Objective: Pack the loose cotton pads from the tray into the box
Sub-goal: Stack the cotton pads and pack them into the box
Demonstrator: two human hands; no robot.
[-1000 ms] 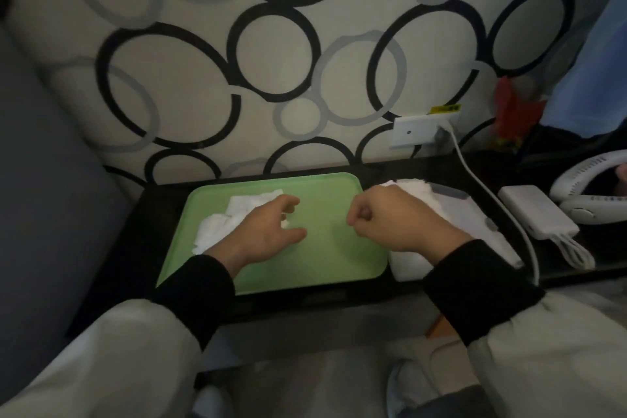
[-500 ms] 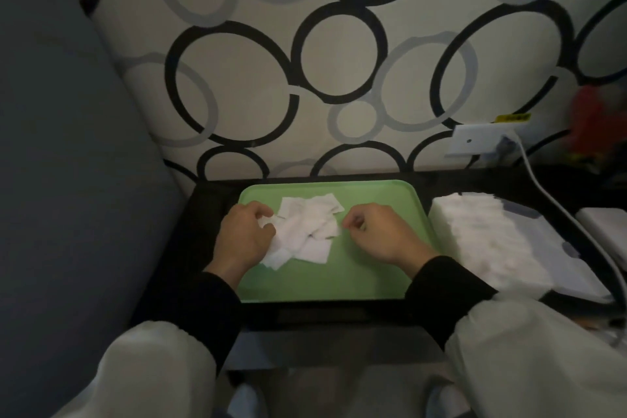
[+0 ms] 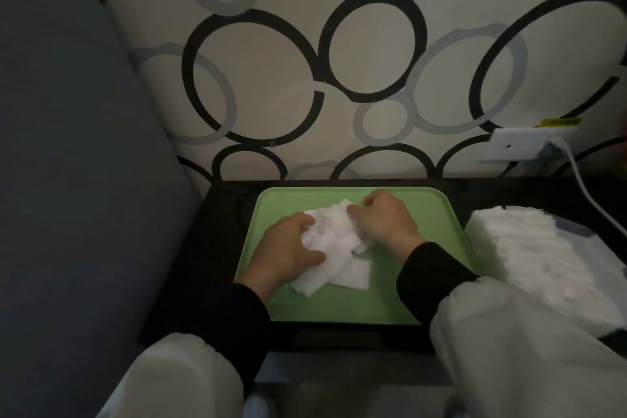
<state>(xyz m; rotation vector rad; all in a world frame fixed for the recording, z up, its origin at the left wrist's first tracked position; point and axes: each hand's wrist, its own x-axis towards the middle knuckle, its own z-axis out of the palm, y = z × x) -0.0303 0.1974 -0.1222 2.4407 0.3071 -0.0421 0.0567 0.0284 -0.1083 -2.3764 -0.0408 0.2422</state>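
Since 0.5 s ago the pads (image 3: pixel 334 248) are pushed into one heap at tray (image 3: pixel 437 214) centre. L hand (image 3: pixel 288 248) at 9 o'clock and R hand (image 3: pixel 383 220) at 2 o'clock are curled onto the heap, squeezing it. Nothing is lifted yet. Box (image 3: pixel 529 248), at 3 o'clock, is awaited next.

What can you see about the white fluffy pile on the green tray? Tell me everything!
The cotton pads are thin, soft-looking white squares, heaped loosely and overlapping in a messy pile, some crumpled, some flat. They lie near the middle of the green tray, none in the box yet. The left hand presses on the pile's left side and the right hand bunches its right side. A few flat pads stick out toward the near edge.
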